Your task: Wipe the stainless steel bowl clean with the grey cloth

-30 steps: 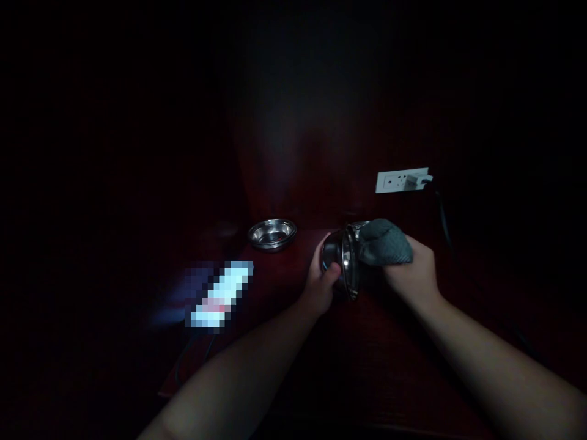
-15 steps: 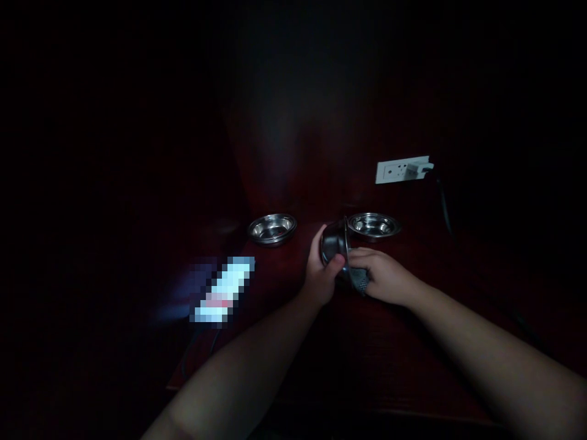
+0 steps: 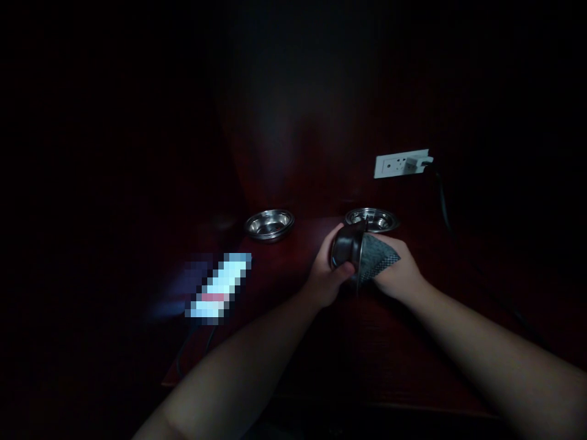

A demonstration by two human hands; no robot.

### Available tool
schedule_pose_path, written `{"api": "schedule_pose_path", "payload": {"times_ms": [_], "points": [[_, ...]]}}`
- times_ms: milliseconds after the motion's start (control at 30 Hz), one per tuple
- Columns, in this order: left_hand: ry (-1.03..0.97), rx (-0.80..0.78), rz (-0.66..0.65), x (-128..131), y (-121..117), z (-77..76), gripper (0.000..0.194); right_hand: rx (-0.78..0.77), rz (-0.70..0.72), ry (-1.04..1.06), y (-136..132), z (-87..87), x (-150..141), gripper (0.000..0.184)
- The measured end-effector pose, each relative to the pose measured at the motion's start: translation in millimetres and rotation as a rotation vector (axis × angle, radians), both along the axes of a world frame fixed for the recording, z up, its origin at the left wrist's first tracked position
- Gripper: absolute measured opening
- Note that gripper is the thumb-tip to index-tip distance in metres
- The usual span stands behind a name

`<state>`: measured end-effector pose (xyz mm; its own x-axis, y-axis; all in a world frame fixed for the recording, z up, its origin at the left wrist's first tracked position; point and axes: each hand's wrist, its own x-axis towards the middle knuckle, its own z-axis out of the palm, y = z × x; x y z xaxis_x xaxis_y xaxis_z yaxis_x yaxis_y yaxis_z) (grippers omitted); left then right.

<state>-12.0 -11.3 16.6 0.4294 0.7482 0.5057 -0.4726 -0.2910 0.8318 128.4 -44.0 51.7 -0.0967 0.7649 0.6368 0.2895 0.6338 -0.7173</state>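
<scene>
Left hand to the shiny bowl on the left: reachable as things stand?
Probably not while occupied: the left hand grips the dark bowl. Otherwise, the way to the shiny bowl looks free.

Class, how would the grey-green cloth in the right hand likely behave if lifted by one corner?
The cloth would probably hang floppy, since it folds softly at the right hand. It looks thin, so likely light. Its checked, textured part suggests it is not slippery.
</scene>
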Motion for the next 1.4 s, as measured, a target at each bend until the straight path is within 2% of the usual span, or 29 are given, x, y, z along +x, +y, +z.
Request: {"api": "schedule_pose_path", "payload": {"times_ms": [133, 267, 400, 533, 633, 700, 800, 933, 1100, 1200, 1267, 1333, 1400], "points": [[-0.008, 0.009, -0.01, 2, -2, 0.8, 0.092, 0.24, -0.309, -0.104, 4, -2.3, 6, 0.023], [-0.039, -0.014, 0.026, 4, -1, -0.7, 0.09, 0.293, -0.377, -0.401, 10, -7.8, 10, 0.031], [-0.075, -0.062, 0.086, 4, 4, -2.5, 0.088, 0.207, -0.287, -0.644, 13, -10.6, 8, 0.043], [-0.082, -0.091, 0.158, 2, 8, -3.4, 0.088, 0.1, -0.08, -0.675, 8, -5.3, 7, 0.037], [-0.067, -0.097, 0.214, 1, 10, -3.5, 0.085, -0.024, 0.114, -0.564, 4, -0.3, 8, 0.021], [-0.056, -0.102, 0.217, 2, 10, -3.4, 0.085, -0.114, 0.213, -0.396, 2, 1.4, 8, 0.012], [-0.049, -0.085, 0.148, 4, 7, -2.9, 0.088, -0.139, 0.253, -0.094, 1, 2.0, 7, 0.009], [-0.055, -0.08, 0.05, 7, 3, -1.7, 0.088, -0.045, 0.053, 0.104, 3, 2.8, 6, 0.014], [-0.042, -0.098, 0.03, 8, 2, -1.0, 0.088, 0.093, -0.292, 0.13, 10, 3.4, 12, 0.011], [-0.053, -0.151, 0.058, 8, 4, -4.0, 0.081, 0.149, -0.458, 0.01, 13, -0.8, 16, 0.022], [-0.07, -0.202, 0.066, 9, 7, -7.4, 0.072, 0.197, -0.466, -0.192, 15, -5.1, 18, 0.036], [-0.095, -0.251, 0.068, 10, 9, -10.6, 0.065, 0.248, -0.406, -0.408, 17, -9.4, 20, 0.05], [-0.128, -0.282, 0.08, 11, 11, -12.3, 0.06, 0.26, -0.321, -0.578, 19, -12.8, 20, 0.055]]}}
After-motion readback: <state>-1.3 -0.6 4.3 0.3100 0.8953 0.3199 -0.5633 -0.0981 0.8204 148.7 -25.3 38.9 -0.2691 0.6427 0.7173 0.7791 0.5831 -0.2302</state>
